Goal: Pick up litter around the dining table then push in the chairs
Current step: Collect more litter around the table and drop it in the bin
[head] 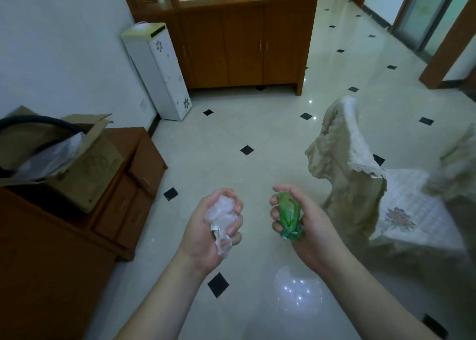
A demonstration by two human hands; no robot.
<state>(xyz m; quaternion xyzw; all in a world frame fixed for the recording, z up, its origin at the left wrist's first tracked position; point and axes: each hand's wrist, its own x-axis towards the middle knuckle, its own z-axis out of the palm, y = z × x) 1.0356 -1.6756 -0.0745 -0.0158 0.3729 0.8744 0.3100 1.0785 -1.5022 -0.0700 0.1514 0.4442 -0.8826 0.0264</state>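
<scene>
- At the far left, an open cardboard box (77, 164) sits on a low brown wooden cabinet (123, 200) against the wall.
- Further off, a white floor appliance (159, 74) with flower marks stands beside a tall wooden sideboard (244, 46).
- The left hand (208, 226) is held out palm up over the pale tiled floor (231, 138), forearm reaching in from the near edge; its fingers curl round a crumpled clear plastic wrapper (221, 216), which spills out towards the wrist.
- Just to the right, apart from it, the right hand (301, 221) is turned palm inward, fingers and thumb wrapped round a crushed green wrapper (289, 214).
- At the right stands a chair (360, 185) draped in beige cloth, with a white floral seat cover.
</scene>
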